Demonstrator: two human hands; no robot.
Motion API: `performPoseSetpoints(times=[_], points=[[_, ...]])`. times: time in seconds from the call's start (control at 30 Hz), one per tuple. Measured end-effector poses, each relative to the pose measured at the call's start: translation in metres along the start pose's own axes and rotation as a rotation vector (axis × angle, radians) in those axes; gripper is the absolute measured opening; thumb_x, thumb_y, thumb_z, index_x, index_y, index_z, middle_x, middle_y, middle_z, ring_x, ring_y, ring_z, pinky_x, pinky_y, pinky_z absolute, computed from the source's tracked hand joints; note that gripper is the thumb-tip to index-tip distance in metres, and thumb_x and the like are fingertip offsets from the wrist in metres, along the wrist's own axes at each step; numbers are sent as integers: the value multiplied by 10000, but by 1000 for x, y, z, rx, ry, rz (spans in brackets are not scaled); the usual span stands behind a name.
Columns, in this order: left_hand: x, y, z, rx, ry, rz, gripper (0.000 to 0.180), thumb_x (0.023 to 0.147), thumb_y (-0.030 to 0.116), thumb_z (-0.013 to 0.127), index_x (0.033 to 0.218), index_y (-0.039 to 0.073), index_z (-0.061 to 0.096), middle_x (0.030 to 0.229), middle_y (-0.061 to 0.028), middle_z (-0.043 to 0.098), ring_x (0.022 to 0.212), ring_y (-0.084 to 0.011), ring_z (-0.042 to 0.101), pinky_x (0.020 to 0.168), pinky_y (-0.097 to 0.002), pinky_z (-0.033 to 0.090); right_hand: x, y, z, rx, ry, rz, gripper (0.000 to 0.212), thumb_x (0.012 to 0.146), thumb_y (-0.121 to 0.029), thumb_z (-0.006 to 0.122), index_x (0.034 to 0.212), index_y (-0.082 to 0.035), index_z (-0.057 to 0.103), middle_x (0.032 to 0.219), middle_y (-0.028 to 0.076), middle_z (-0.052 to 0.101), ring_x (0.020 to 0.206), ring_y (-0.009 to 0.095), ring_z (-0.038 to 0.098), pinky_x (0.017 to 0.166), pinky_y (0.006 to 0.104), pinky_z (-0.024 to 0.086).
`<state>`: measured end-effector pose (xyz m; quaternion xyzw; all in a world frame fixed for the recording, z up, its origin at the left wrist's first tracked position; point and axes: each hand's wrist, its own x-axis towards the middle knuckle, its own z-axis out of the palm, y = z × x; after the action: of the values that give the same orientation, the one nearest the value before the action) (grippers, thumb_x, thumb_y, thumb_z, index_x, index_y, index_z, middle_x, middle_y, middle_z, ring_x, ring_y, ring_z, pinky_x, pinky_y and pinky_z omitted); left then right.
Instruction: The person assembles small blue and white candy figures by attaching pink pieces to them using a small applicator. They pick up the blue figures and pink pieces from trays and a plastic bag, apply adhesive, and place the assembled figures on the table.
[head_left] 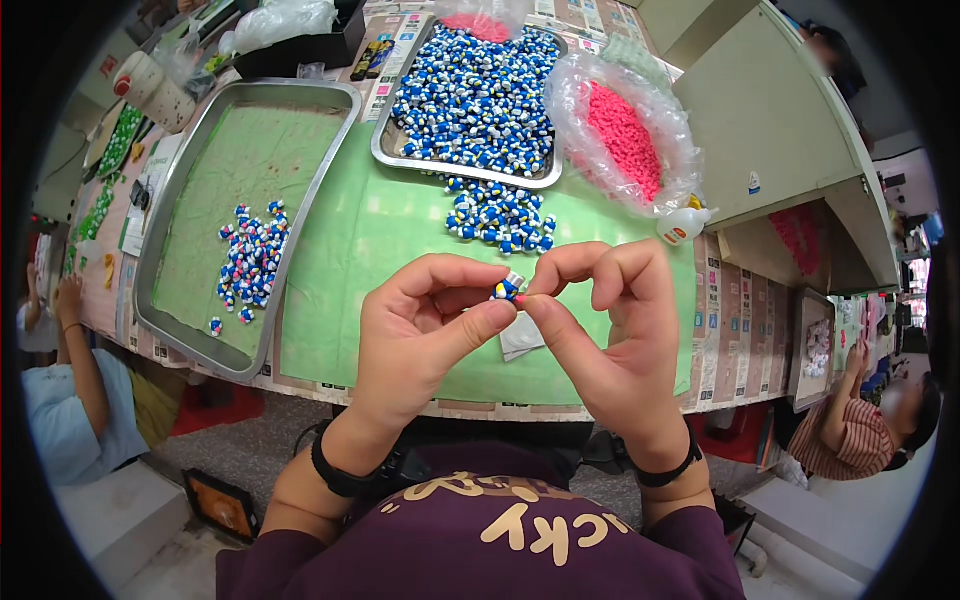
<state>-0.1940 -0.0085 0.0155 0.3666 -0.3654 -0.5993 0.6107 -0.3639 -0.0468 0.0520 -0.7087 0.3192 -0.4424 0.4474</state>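
Observation:
Between thumb and fingers, my left hand [420,335] pinches a small blue, white and yellow figurine [507,288] over the green mat. My right hand [620,350] is closed in a pinch at the figurine's right side. A tiny pink piece [520,298] shows at its fingertips, against the figurine. Beyond my hands, a loose pile of blue-and-white figurines [500,215] lies on the mat, spilling from below a metal tray [378,145] heaped with more of them. A clear plastic bag [570,110] of small pink pieces [622,140] lies open at the far right.
A larger metal tray [150,300] at the left holds a cluster of figurines with pink parts [253,255]. A white paper [522,335] lies beneath my hands. A small white bottle [683,225] and a pale cabinet [780,110] stand right. People sit at both sides.

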Motion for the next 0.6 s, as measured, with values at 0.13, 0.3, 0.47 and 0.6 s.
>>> performPoseSetpoints(times=[0.13, 0.3, 0.47, 0.6], points=[[0, -3, 4, 104, 8, 123, 241, 834, -45, 728, 1062, -15, 657, 967, -83, 681, 905, -137, 663, 830, -266, 543, -2, 1, 2, -25, 8, 15, 398, 839, 123, 651, 923, -92, 327, 948, 130, 596, 856, 144, 570, 794, 274, 455], [-1, -4, 7, 380, 24, 364, 216, 784, -83, 745, 981, -11, 693, 924, -103, 676, 834, -143, 663, 727, -257, 560, -5, 1, 4, -62, 5, 36, 395, 843, 115, 652, 921, -94, 325, 946, 114, 586, 868, 140, 562, 806, 275, 450], [4, 0, -8, 643, -78, 525, 209, 750, -84, 765, 939, -12, 709, 913, -120, 674, 796, -156, 674, 678, -251, 570, -5, 7, 2, 20, -67, 138, 407, 837, 89, 675, 925, -101, 326, 964, 93, 552, 883, 138, 550, 828, 279, 446], [6, 6, -12, 527, -128, 400, 193, 755, -84, 757, 926, -9, 705, 909, -110, 669, 786, -146, 668, 670, -236, 562, -3, 17, -5, -11, -53, 116, 433, 806, 79, 709, 947, -104, 343, 976, 72, 513, 897, 137, 541, 845, 288, 446]])
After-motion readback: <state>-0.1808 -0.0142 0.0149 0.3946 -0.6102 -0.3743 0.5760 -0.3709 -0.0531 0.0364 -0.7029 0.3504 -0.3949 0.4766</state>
